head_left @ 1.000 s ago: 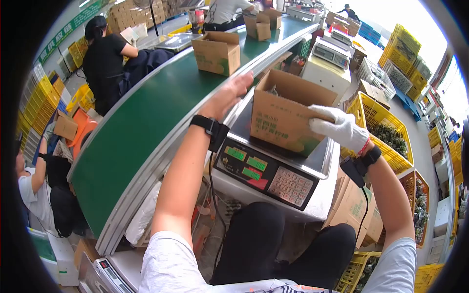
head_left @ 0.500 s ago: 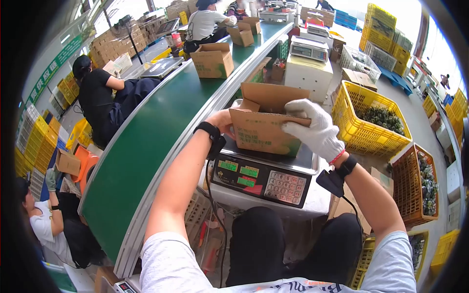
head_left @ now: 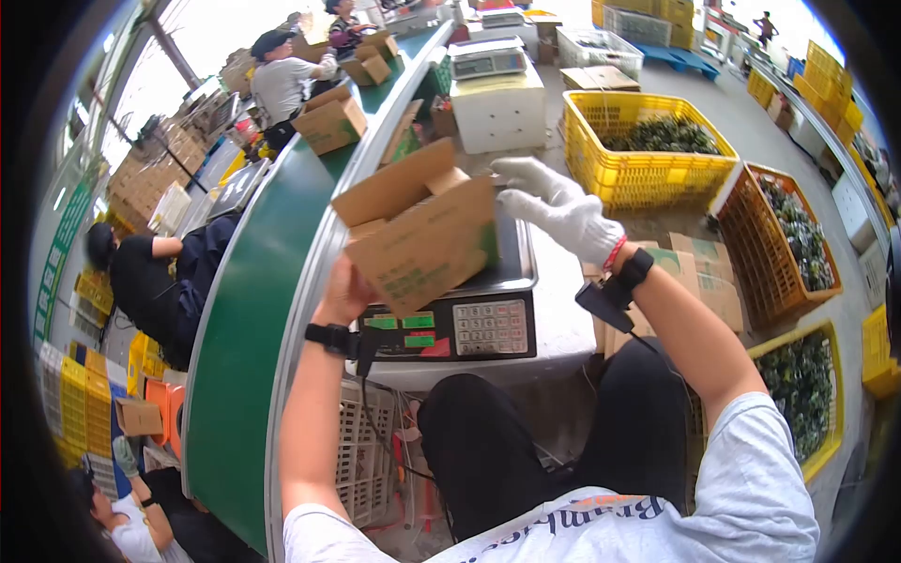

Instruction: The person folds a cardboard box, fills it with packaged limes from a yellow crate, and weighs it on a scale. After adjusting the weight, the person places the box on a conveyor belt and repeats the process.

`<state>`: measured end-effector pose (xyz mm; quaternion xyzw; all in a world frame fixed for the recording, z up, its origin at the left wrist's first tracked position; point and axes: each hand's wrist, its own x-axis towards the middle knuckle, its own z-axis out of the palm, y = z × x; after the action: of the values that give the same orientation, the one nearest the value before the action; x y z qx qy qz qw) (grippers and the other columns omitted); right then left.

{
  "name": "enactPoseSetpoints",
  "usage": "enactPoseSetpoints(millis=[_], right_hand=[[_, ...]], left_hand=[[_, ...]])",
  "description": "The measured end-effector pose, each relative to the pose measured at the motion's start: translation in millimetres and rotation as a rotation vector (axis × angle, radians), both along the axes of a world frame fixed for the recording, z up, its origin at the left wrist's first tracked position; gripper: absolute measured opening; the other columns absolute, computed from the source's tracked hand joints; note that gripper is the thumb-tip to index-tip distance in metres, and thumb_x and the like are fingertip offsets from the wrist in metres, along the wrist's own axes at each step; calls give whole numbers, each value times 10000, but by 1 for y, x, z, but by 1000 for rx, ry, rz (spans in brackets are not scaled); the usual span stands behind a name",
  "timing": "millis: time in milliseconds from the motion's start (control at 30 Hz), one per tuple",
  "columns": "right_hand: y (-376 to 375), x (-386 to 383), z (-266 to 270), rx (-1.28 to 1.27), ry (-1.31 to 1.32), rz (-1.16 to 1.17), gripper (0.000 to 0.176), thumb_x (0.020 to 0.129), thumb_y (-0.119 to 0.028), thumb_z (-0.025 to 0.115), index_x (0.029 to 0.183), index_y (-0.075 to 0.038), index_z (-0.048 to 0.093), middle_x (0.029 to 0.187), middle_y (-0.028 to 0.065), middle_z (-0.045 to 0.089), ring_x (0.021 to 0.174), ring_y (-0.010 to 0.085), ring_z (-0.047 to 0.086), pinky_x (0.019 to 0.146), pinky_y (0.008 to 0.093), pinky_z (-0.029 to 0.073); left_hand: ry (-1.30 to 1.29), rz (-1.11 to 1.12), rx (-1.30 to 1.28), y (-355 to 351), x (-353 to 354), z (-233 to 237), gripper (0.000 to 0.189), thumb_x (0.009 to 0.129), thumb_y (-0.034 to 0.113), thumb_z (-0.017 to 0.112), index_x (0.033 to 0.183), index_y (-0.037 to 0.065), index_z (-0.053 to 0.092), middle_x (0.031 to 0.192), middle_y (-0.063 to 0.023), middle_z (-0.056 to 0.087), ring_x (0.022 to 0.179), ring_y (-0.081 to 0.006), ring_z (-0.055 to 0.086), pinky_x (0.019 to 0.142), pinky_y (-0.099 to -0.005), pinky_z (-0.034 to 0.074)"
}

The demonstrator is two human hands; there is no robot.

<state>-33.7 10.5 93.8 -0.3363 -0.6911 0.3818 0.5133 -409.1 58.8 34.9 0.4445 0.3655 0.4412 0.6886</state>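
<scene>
A yellow crate [head_left: 648, 178] of dark green produce [head_left: 666, 134] stands near a brown crate [head_left: 756, 246], a blue pallet [head_left: 678, 59] beyond

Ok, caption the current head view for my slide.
Left hand holding a tilted, open cardboard box over a digital scale beside a green conveyor belt, the gloved right hand close by.

Bright windows [head_left: 202, 33] and a green banner [head_left: 61, 249] stood left of the conveyor [head_left: 246, 394]; grey floor [head_left: 741, 122] extended to its right.

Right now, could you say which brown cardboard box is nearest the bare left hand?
The tilted box partly hiding the black-fronted scale: the left hand touches it, while boxes on the green conveyor belt are farther away.
</scene>
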Motion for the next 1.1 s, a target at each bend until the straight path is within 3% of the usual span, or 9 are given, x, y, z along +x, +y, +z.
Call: enactPoseSetpoints(millis=[100,200,333,400,500,800,867,1033,1100], right_hand=[[-22,86,-11,-72,-307,-370,535,963,-396,649,1354,-37,581,1242,162,662,1164,268,621,1019,363,473],[-56,200,-84,-297,-780,-707,647,911,-501,625,1350,-28,590,1310,231,624,1236,392,576,1062,433,446],[-137,255,-161,-689,-1021,-890,1030,744,-561,768,1524,-13,379,1479,296,463,1378,439,436,1157,474,359],[-160,280,-212,-774,-996,-873,1058,741,-498,794,1552,-16,314,1494,287,447,1385,456,423,1147,483,376],[-174,271,-217,-869,-577,-762,960,840,-388,770,1582,-39,271,1514,264,453,1365,387,477,1126,421,389],[-145,257,-202,-556,-1040,-992,798,895,-279,743,1549,-36,355,1496,231,485,1364,345,490,1134,412,377],[-109,215,-146,-131,-646,-871,610,946,-165,678,1491,-20,447,1434,203,542,1315,305,533,1116,402,407],[-51,-42,50,-162,-274,103,366,981,-90,597,1338,-7,598,1122,91,707,1046,130,642,937,267,508],[-23,-137,42,44,-277,413,480,1003,-336,589,1378,-37,569,1190,210,699,1100,274,687,947,341,524]], left_hand=[[-210,176,-71,-32,-22,29,628,989,470,545,1444,40,492,1417,-132,591,1280,-326,583,988,-580,520],[-230,176,-102,-45,-81,30,643,947,536,564,1425,107,526,1438,-143,539,1303,-376,538,1013,-646,475],[-268,1065,-218,-48,-165,20,826,802,712,568,1475,267,391,1572,-104,203,1423,-424,297,969,-775,357],[-7,1227,-56,-46,-197,6,703,784,631,559,1370,248,502,1494,-94,403,1354,-379,377,990,-757,287],[-220,1335,-223,-48,-214,13,716,760,602,587,1363,222,521,1440,-104,487,1313,-395,424,973,-718,301],[-285,1230,-279,-61,-218,30,792,756,652,585,1412,227,456,1491,-122,412,1359,-362,368,1003,-669,315],[-305,1162,-294,-67,-215,29,820,788,669,551,1453,214,399,1513,-161,363,1384,-381,342,1014,-705,305],[-438,1087,-234,-95,-196,28,842,843,691,508,1498,210,287,1537,-199,250,1426,-396,273,1028,-765,290],[-388,1163,-186,-107,-175,33,814,880,712,464,1500,216,283,1532,-180,214,1453,-386,222,1050,-785,266]])
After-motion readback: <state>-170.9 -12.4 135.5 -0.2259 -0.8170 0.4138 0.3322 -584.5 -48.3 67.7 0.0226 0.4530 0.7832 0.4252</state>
